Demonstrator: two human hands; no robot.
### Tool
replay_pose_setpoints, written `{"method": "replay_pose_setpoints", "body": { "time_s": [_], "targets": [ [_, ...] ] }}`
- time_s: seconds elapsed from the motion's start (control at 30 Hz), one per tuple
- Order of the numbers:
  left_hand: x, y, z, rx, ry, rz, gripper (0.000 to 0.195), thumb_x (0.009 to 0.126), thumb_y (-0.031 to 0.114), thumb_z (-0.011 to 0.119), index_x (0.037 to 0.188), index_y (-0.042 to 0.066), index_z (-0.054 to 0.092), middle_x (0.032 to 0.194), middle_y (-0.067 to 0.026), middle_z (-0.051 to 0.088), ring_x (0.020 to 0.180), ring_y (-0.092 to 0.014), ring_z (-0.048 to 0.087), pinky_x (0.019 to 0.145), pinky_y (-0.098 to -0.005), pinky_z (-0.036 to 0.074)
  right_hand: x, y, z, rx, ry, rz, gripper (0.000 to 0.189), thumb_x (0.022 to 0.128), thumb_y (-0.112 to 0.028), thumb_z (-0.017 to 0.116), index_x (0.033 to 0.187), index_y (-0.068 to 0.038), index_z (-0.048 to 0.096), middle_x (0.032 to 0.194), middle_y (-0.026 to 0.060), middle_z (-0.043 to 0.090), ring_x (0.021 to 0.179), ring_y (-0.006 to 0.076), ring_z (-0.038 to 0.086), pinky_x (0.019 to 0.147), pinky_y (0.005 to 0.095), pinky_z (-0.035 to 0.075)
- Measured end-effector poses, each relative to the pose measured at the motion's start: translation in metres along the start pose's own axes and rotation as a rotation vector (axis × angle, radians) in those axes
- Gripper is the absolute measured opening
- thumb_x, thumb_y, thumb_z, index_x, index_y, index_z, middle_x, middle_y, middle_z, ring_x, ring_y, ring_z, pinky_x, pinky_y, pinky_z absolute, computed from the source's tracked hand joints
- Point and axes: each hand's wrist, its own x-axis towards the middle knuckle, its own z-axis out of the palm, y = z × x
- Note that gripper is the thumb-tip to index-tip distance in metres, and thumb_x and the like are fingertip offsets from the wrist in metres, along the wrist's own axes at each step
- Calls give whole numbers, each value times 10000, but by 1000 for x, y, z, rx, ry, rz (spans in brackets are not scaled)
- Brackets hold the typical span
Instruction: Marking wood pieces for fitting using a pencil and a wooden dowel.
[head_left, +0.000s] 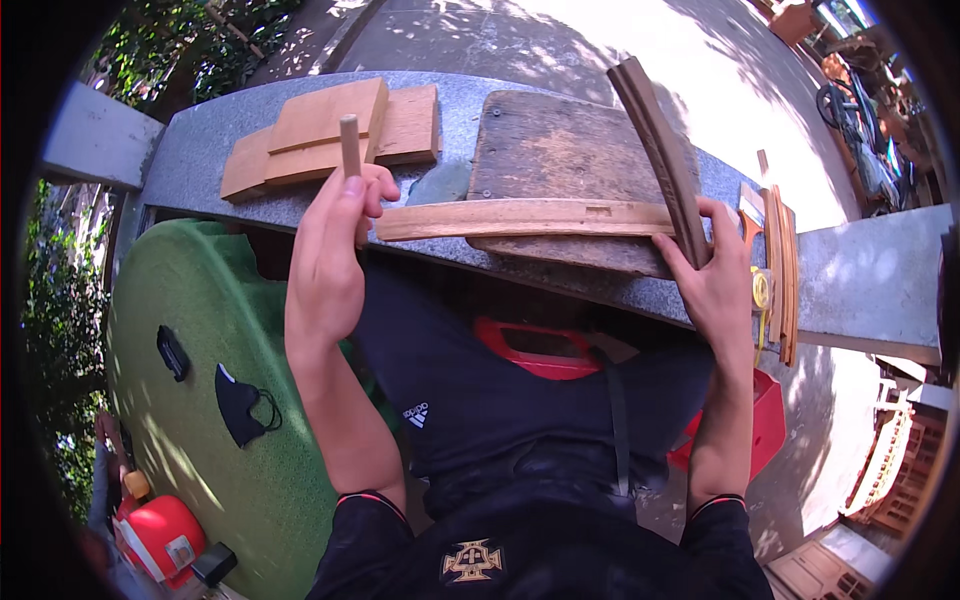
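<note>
My left hand (330, 262) grips a slim wooden rod (349, 146), its rounded end pointing up above the thumb. A pale wooden strip (495, 217) with a small rectangular mortise extends over a weathered wooden board (555, 150). The strip's left end is close to my left hand; whether they touch cannot be told. At its right end a dark grooved wooden strip (660, 150) lies across it at a steep angle. My right hand (712, 277) holds the dark strip near its lower end, thumb at the crossing. Whether the two strips are joined is hidden.
Stacked wooden blocks (322, 135) lie on the stone bench (202, 127). At right are a paintbrush (750, 217), a yellow tape measure (760, 289) and thin wood strips (784, 277). A green-covered surface (187, 300) bears a black mask (240, 409). Part of another person (101, 480) shows at lower left.
</note>
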Motion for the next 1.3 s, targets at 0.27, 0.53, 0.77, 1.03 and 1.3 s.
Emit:
{"method": "replay_pose_setpoints", "body": {
  "time_s": [0.27,0.53,0.77,1.03,1.3],
  "targets": [
    [31,27,62,84,-363,-9,355,1135,299,581,962,6,682,640,42,399,618,-54,394,573,-285,318,4,9,-12,-19,-43,-61,442,895,-212,847,1223,-23,618,1090,223,722,1014,441,706,858,475,544],
    [40,19,98,-162,-408,31,220,1113,219,580,1091,7,634,645,-23,573,579,-121,515,589,-305,413,2,18,-15,40,-65,-18,444,905,-178,846,1252,-13,627,1102,203,741,1013,382,732,889,445,552],
    [41,12,134,-184,-280,166,172,1055,149,662,1142,3,632,888,-136,785,782,-181,757,699,-316,571,5,23,-9,90,-68,-26,449,896,-161,854,1250,-11,622,1166,198,742,1081,400,727,920,451,554],
    [39,1,142,-40,-397,213,181,1039,19,623,1214,-27,621,1090,-131,800,988,-185,775,834,-331,623,4,28,-9,108,-42,-71,454,889,-126,847,1260,-15,610,1233,189,726,1130,408,716,963,456,555],
    [18,-11,145,46,-234,334,140,883,-19,776,1014,16,739,1032,-97,804,861,-223,766,751,-339,602,5,32,-7,73,-9,-160,440,864,-93,854,1215,-25,598,1265,163,711,1132,400,714,928,448,571]
  ]
}}
